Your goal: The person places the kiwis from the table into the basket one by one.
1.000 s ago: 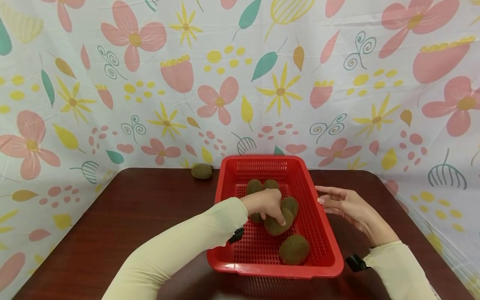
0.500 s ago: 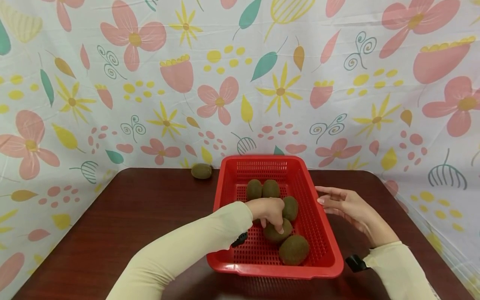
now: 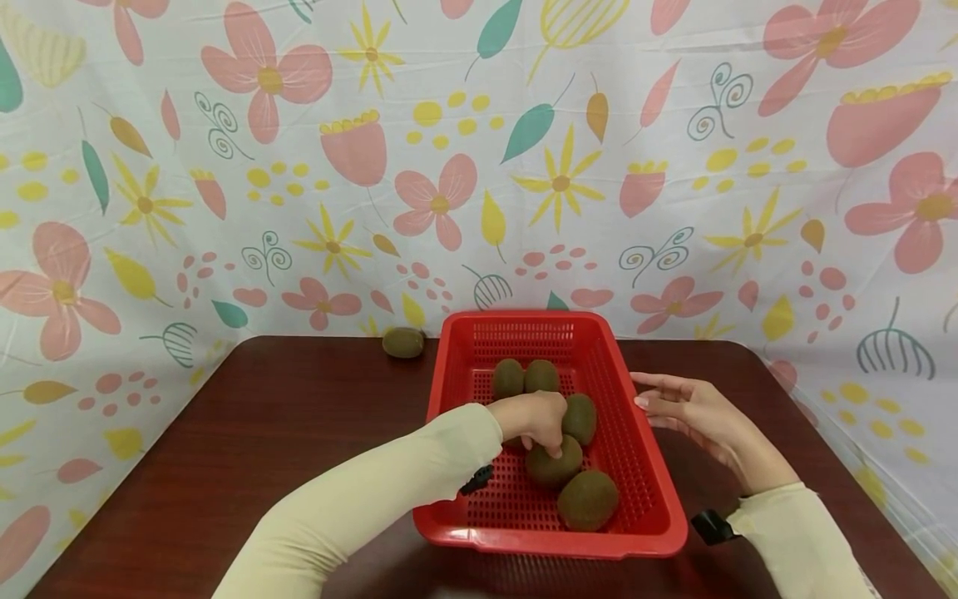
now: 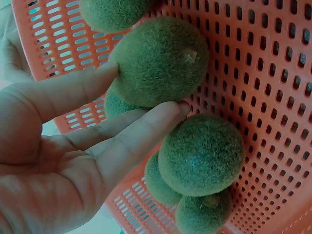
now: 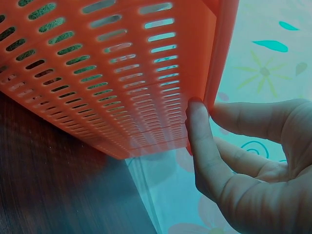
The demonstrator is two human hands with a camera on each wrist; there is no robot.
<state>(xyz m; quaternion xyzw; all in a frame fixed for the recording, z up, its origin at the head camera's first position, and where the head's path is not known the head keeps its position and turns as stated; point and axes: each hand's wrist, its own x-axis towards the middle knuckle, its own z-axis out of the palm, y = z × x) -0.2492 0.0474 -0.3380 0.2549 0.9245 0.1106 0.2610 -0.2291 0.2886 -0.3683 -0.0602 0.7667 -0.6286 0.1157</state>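
Observation:
A red plastic basket (image 3: 651, 466) on the table holds several brown, fuzzy kiwis. My left hand (image 3: 535, 416) reaches down into it and pinches a kiwi (image 3: 554, 464) near the basket's middle. In the left wrist view, the thumb touches one side of that kiwi (image 4: 158, 61) while the fingertips lie against another side, close to a neighbouring kiwi (image 4: 202, 155). Another kiwi (image 3: 588, 501) sits just in front of the held one. At the basket's right side, my right hand (image 3: 696, 416) pinches the rim (image 5: 210, 73) between thumb and fingers.
A single kiwi (image 3: 402, 342) lies on the dark wooden table (image 3: 299, 433), left of the basket by the back edge. Two kiwis (image 3: 540, 376) rest side by side toward the basket's far end. A flowered cloth (image 3: 479, 166) hangs behind the table.
My left hand has shifted slightly down and toward the front with the kiwi, which now sits against the frontmost one. The right hand and basket have stayed in place.

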